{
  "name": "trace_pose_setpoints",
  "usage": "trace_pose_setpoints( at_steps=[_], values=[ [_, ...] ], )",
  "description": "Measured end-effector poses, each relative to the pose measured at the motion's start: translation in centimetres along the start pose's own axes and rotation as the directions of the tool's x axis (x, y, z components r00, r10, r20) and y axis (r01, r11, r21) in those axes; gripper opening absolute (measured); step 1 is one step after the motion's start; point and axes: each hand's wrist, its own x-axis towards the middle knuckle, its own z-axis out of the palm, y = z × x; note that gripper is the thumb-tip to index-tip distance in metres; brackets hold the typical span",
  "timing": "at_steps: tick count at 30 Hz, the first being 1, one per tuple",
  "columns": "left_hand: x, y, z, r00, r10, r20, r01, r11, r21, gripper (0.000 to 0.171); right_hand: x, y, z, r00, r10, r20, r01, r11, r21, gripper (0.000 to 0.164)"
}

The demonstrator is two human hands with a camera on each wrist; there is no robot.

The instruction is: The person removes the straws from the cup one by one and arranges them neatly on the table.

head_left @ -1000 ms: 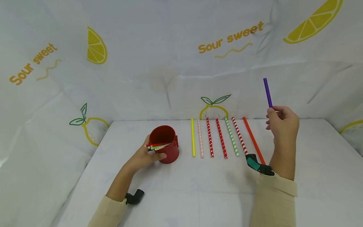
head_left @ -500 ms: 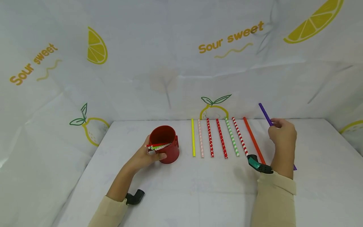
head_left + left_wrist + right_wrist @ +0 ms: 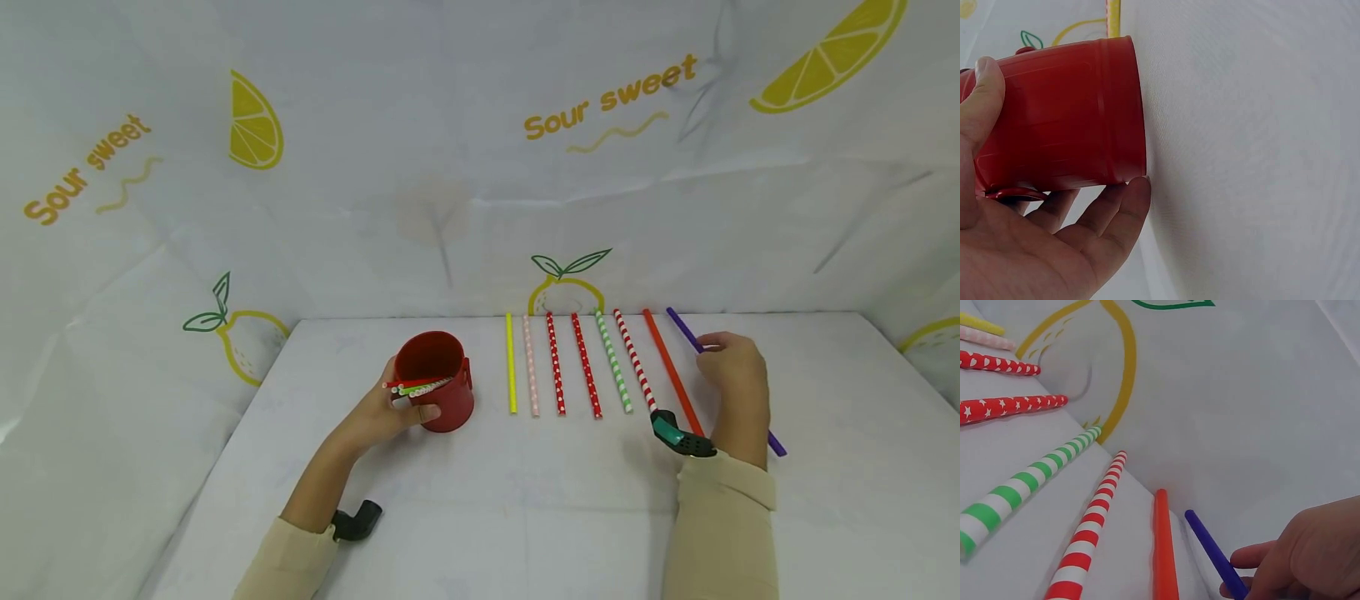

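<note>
My left hand (image 3: 381, 417) grips a small red metal bucket (image 3: 453, 404), thumb across its front side and fingers beneath and behind. Several drinking straws (image 3: 417, 387) stick out over the bucket's near rim. In the left wrist view, the bucket (image 3: 1066, 119) has its base right at the tabletop. On the right, my right hand (image 3: 737, 375) pinches a purple straw (image 3: 683, 327) between thumb and fingers. It slants along the table beside an orange straw (image 3: 666, 354); its middle is hidden behind the hand and wrist. In the right wrist view, the purple straw's far end (image 3: 1205, 537) lies near the backdrop.
Left of the orange straw, a row holds a red-white striped straw (image 3: 632, 354), a green-white one (image 3: 613, 360), two red patterned ones, a pale pink one (image 3: 530, 367) and a yellow one (image 3: 512, 367). A lemon-printed white backdrop (image 3: 360, 250) rises behind the table.
My right hand has lowered the purple straw from above the table's back edge down to the tabletop, right of the orange straw. The left hand and bucket have stayed put.
</note>
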Motion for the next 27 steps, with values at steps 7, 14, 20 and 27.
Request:
trace_pose_setpoints(
  at_steps=[7, 14, 20, 27],
  values=[
    [0.1, -0.1, 0.0, 1.000, 0.005, -0.008, -0.004, 0.999, 0.032, 0.088, -0.3, 0.0, 0.8, 1.000, -0.029, -0.002, 0.029, 0.999, -0.020, 0.053],
    [0.1, 0.0, 0.0, 1.000, 0.011, -0.003, -0.011, 1.000, 0.022, 0.087, 0.0, 0.3, 1.5, 0.997, -0.028, -0.069, 0.027, 1.000, -0.016, 0.050],
    [0.0, 0.0, 0.0, 1.000, -0.003, -0.009, 0.003, 1.000, 0.026, 0.087, 0.5, 0.5, 1.8, 0.992, -0.017, -0.126, 0.017, 1.000, -0.003, 0.048],
    [0.1, -0.2, -0.1, 1.000, -0.009, -0.009, 0.010, 0.999, 0.037, 0.085, 0.8, 0.4, 2.0, 0.990, -0.012, -0.140, 0.011, 1.000, -0.008, 0.049]
  ],
)
